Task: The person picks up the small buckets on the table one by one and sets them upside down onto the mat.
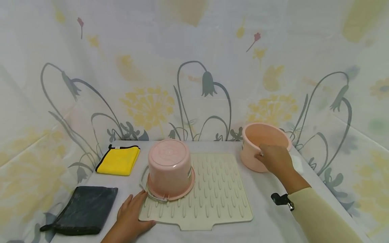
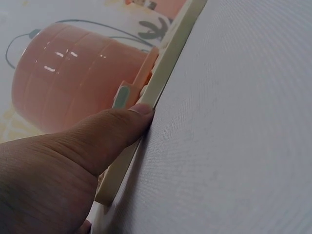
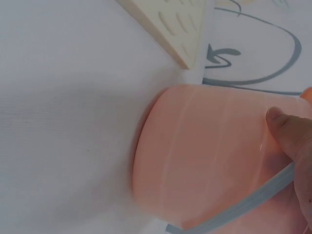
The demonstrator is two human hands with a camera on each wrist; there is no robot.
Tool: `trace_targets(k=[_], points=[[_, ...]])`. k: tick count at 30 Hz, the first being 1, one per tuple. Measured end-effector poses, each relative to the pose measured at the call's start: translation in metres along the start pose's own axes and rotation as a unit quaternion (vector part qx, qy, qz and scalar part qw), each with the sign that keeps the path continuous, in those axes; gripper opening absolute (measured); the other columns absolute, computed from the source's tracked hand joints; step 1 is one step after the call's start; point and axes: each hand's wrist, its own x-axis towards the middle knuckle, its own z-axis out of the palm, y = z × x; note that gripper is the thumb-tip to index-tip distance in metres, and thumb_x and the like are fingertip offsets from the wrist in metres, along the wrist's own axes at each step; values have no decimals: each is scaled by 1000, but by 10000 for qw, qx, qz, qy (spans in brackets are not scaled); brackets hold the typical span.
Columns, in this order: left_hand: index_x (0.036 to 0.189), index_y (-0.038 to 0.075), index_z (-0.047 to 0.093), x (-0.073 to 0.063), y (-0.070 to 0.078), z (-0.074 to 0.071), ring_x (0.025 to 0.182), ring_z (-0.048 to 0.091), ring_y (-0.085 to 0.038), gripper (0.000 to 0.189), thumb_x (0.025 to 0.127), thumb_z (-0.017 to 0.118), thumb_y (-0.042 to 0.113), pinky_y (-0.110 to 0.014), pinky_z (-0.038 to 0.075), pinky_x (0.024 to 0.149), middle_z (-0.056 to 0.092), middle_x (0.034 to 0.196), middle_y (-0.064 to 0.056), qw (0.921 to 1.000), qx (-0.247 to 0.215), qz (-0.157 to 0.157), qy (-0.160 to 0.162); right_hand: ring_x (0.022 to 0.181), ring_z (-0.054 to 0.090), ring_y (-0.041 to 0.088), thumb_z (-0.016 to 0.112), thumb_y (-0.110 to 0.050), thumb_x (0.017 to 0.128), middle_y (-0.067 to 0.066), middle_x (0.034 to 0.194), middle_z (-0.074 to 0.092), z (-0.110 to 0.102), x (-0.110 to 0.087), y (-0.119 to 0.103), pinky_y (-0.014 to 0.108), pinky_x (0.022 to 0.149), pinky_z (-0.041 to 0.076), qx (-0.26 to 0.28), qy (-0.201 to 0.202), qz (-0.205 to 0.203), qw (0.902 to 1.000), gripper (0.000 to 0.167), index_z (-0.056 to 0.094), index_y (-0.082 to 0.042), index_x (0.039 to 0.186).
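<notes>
A pink bucket (image 1: 169, 168) stands upside down on the left part of a cream draining mat (image 1: 217, 189), its pale handle (image 1: 158, 199) lying by the rim. At the mat's front left corner rests my left hand (image 1: 132, 211). Its thumb (image 2: 129, 117) touches the mat's front edge, while the other fingers extend along the left side near the handle. A second pink bucket (image 1: 253, 157) stands upright to the right of the mat. My right hand (image 1: 275, 158) grips its rim, thumb outside; the fingers inside are hidden. Its grey handle (image 3: 239, 204) hangs down the side.
To the left lie a folded yellow cloth (image 1: 118, 161) with black edging and a dark grey cloth (image 1: 86, 207) in front of it. A white cloth covers the table (image 1: 267, 206). A flower-printed curtain (image 1: 146, 50) hangs close behind and at both sides.
</notes>
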Motion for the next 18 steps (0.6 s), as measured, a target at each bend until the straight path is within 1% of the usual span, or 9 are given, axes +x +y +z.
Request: trace_targets(k=[5, 9, 14, 16, 18], points=[[159, 8, 41, 0, -2, 2, 151, 12, -59, 118, 67, 95, 56, -82, 11, 115, 34, 167, -20, 10000, -39, -7, 11, 53, 43, 17, 86, -34, 88, -3, 59, 47, 0, -4, -1, 33, 53, 33, -68, 152, -82, 9998, 40, 54, -14, 75], [159, 8, 41, 0, -3, 3, 152, 12, -58, 117, 67, 94, 57, -82, 11, 114, 34, 167, -20, 10000, -29, 49, 47, 53, 42, 17, 86, -33, 87, -3, 58, 46, -1, -7, -2, 33, 53, 32, -44, 380, -160, 9991, 41, 53, -13, 74], [159, 8, 41, 1, -3, 3, 151, 13, -59, 118, 67, 94, 58, -83, 13, 114, 34, 167, -20, 9999, 66, 50, 64, 51, 40, 17, 86, -35, 87, -3, 56, 43, -3, -9, -5, 33, 53, 30, 4, 632, -147, 9979, 44, 51, -13, 72], [159, 8, 41, 1, -4, 3, 151, 14, -59, 118, 67, 94, 59, -83, 13, 114, 34, 167, -19, 9999, 89, 42, 62, 50, 40, 16, 86, -35, 88, -3, 56, 43, -4, -10, -7, 32, 51, 31, 123, 669, -76, 9977, 44, 51, -13, 72], [159, 8, 41, 2, -4, 3, 151, 14, -59, 118, 67, 94, 59, -83, 13, 114, 34, 167, -20, 9999, 105, 31, 45, 50, 40, 16, 84, -36, 89, -2, 56, 43, -6, -13, -12, 31, 51, 31, 409, 661, 77, 9969, 44, 51, -13, 73]])
